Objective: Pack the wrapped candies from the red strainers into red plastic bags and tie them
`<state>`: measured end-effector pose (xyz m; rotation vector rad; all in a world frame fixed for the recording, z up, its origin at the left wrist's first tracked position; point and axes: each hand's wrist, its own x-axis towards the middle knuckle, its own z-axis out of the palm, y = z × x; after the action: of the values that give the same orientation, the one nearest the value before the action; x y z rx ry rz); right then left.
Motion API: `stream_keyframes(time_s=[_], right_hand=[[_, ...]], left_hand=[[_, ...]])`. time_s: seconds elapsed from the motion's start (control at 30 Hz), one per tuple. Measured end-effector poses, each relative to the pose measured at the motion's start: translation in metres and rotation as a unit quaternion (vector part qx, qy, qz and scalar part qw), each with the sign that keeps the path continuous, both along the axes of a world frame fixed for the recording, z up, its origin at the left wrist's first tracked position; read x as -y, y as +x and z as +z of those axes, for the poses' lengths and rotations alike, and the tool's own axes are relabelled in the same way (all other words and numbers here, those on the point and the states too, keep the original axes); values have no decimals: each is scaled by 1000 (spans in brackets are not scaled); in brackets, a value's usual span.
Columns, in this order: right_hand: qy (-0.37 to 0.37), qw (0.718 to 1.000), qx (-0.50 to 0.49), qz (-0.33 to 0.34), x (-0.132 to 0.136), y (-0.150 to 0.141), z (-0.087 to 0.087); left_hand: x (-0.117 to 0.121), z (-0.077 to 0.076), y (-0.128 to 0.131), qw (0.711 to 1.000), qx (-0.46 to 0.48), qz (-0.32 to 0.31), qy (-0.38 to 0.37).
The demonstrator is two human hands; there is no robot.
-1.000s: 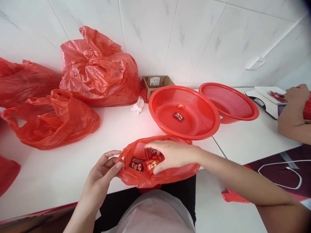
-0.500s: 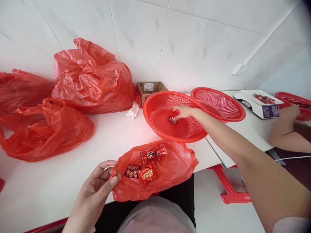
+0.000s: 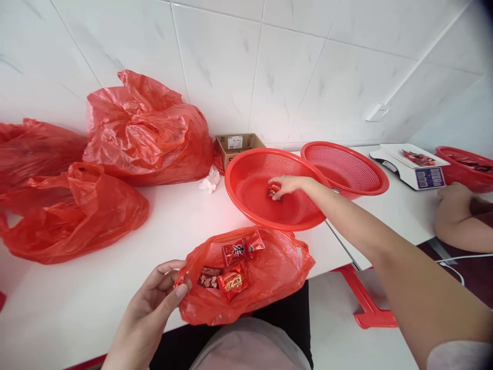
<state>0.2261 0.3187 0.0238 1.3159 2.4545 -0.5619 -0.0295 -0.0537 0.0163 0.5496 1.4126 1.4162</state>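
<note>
My left hand (image 3: 157, 303) pinches the left rim of a red plastic bag (image 3: 277, 277), keeping its mouth spread wide. Several small wrapped snacks lie inside, among them a red packet with gold lettering (image 3: 233, 281) and a dark brown packet (image 3: 209, 277). My right hand (image 3: 287, 186) reaches down into a red mesh basket (image 3: 246, 205). Its fingers are closed around small red and dark wrapped snacks (image 3: 274, 189) at the basket's bottom; the fingers partly hide them, so I cannot tell how many there are.
A second red basket (image 3: 370, 180) touches the first on the right. Beyond it stand a white scale (image 3: 408, 167) with packets on it and a co-worker's arm (image 3: 456, 213). Large red bags (image 3: 150, 133), a cardboard box (image 3: 250, 141) and crumpled tissue (image 3: 210, 180) sit to the left.
My right hand has lowered in the basket, and its fingers have closed over the dark wrapped snack beside the red one. The left hand still holds the bag. The co-worker's arm has shifted slightly.
</note>
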Motion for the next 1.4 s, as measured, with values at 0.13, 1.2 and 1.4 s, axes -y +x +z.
stream_keyframes(time_s=[0.13,1.2,1.4], right_hand=[[-53,999,10,4,13,-6,-3],[152,971,-181,-36,245,43,63],[195,964,-129,-126,258,65,41]], left_hand=[[0,1,2,1000,7,4,-1],[26,-6,2,998,-61,-22,-18],[25,-11,-1,990,-109,-85,-2]])
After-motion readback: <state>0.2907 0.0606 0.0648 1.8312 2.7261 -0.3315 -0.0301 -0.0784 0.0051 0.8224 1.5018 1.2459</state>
